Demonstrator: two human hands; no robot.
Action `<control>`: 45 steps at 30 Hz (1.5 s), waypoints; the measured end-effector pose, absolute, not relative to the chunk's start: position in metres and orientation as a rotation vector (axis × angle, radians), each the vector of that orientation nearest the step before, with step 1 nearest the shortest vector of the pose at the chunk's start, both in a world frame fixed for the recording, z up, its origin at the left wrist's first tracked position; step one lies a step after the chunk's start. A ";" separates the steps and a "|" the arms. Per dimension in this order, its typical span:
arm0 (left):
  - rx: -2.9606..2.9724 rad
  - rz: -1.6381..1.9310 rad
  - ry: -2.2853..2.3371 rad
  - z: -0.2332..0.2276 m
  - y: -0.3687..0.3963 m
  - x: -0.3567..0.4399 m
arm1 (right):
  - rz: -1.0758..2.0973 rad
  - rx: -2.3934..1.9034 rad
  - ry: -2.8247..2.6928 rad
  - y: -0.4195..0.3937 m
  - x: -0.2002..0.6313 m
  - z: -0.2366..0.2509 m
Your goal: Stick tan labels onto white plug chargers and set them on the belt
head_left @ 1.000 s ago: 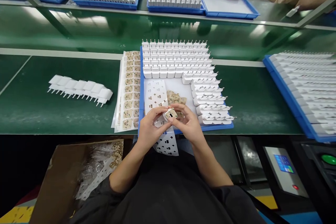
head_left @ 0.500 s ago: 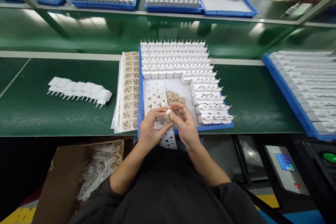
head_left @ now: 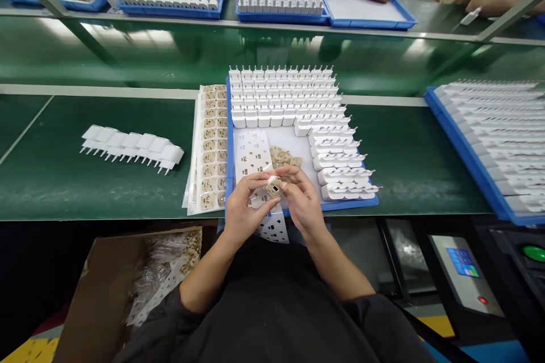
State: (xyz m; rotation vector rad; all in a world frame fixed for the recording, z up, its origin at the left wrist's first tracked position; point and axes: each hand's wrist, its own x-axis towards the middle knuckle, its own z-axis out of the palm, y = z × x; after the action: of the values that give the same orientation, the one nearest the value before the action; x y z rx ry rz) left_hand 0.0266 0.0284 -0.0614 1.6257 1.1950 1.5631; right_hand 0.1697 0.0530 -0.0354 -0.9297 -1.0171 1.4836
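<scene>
One charger plug (head_left: 273, 187), two hands (head_left: 272, 204) gripping

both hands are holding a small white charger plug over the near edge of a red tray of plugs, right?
Not quite: the tray is blue, not red, as the head view shows. Both the left hand and right hand do hold the charger plug over its near edge.

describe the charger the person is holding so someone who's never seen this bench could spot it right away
Start at the blue tray in the middle of the green bench, packed with white chargers. At its near edge, the left hand and right hand meet around one small charger. It alone is lifted off the tray, port face up.
</scene>
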 end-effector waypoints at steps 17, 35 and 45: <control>1.255 1.453 1.125 -0.054 0.030 0.028 | 0.624 -0.792 -1.703 0.059 0.199 -0.022; 1.149 1.782 1.119 -0.030 0.027 -0.001 | 0.324 -1.042 -2.392 0.065 0.183 -0.052; 1.969 1.026 2.433 -0.045 0.075 -0.144 | 0.293 -1.033 -2.352 0.064 0.184 -0.055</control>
State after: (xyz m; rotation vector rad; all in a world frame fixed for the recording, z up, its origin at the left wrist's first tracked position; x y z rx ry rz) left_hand -0.1441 0.0749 -0.0454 1.9685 2.4329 1.0262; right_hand 0.1843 0.0637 -0.0552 -1.0334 -2.3518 0.2926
